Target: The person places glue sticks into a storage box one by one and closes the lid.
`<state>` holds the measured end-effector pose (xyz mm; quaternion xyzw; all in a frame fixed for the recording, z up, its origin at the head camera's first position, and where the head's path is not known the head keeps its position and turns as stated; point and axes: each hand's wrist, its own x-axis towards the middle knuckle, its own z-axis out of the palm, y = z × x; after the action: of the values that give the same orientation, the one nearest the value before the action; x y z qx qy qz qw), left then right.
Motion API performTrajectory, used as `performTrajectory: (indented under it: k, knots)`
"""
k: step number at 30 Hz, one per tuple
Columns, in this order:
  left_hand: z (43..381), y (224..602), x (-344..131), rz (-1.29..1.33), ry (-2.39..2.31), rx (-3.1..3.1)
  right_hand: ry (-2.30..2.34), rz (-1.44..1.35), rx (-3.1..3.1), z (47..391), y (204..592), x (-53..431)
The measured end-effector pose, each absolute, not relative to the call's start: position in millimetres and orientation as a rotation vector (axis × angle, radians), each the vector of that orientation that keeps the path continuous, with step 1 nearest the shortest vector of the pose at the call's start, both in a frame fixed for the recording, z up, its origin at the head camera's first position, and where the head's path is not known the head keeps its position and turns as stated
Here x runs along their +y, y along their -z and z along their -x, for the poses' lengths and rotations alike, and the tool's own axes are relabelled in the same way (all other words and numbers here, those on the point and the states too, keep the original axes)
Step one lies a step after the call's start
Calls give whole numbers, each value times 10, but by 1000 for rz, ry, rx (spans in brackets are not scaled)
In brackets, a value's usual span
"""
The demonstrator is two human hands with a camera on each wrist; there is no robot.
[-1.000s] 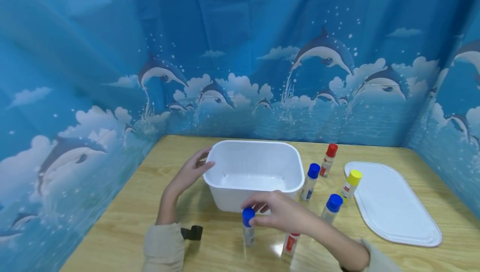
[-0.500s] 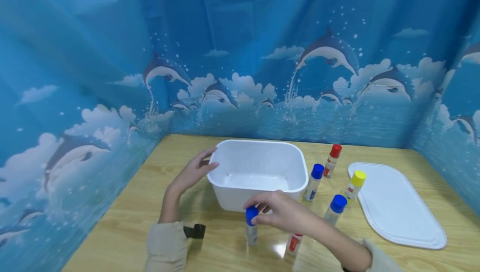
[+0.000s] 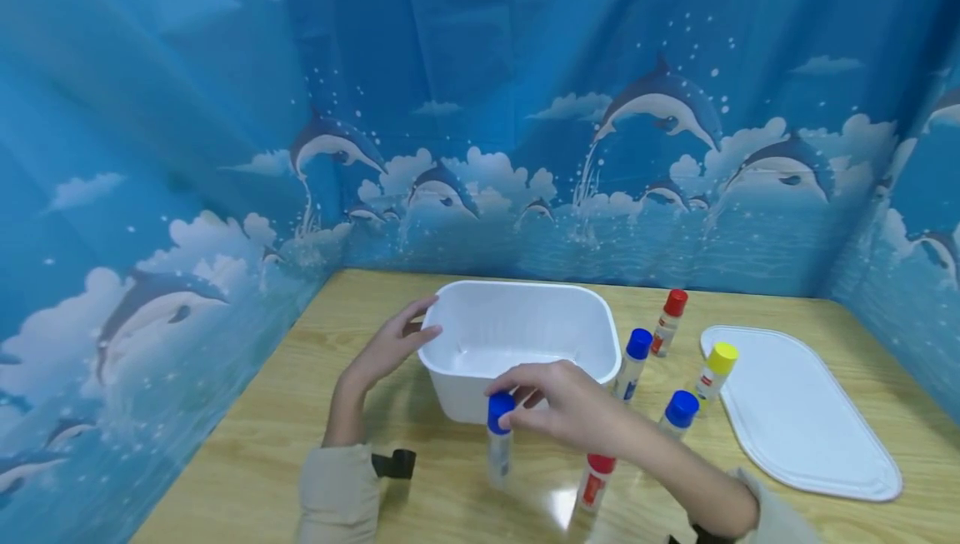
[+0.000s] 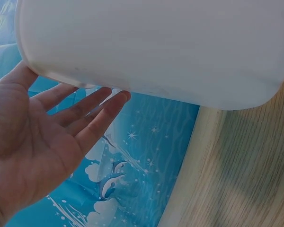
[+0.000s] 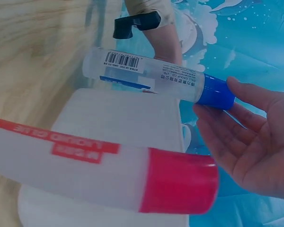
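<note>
The tub is smooth white plastic with a soft sheen; the lid near three o'clock from it looks like matching plastic. At six o'clock, the blue-capped bottle is translucent plastic with a smooth, slightly glossy finish. The table is wood-grained, glossy enough to glare. Toward twelve hangs a creased, smooth curtain; at eight, a matt cloth sleeve.

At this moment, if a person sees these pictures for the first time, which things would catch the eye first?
Probably the blue curtain printed with leaping dolphins, which hangs behind the table. Next might come the white tub on that table, its rim touched by the left hand, and the blue-capped bottle that the right hand pinches in front of it. The bright yellow cap stands out too, to the tub's right.
</note>
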<state>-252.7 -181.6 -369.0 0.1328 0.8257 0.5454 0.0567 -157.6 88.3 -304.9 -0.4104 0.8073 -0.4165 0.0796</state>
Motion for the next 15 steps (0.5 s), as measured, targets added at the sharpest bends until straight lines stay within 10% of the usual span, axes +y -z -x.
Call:
performTrajectory:
  k: [15]
  knots:
    - [2442, 3587, -1803, -433, -1661, 2465, 1238, 1320, 2510, 1668, 2540, 771]
